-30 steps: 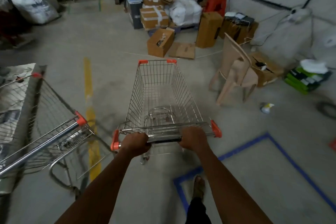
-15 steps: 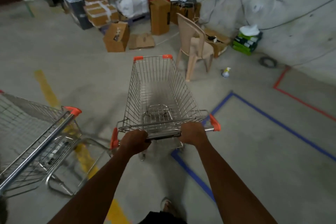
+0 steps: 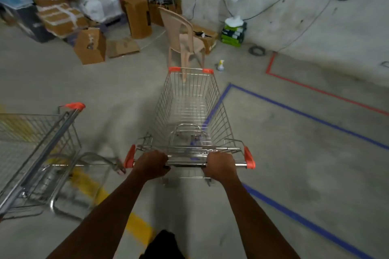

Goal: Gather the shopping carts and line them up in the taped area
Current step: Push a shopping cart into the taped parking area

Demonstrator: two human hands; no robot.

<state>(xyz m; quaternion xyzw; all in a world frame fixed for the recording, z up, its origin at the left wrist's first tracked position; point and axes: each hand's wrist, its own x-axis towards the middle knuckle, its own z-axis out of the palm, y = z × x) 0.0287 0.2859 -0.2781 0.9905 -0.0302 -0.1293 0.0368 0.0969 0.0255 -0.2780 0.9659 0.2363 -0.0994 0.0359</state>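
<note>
Your left hand (image 3: 152, 166) and right hand (image 3: 220, 165) both grip the cart (image 3: 190, 115) handle, fingers wrapped round it. The cart's long axis points away from you toward the chair (image 3: 181, 35), straddling the blue tape (image 3: 299, 113) outline's left edge.

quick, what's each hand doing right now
Left hand: closed around the cart handle.
Right hand: closed around the same handle, nearer its right end.
</note>
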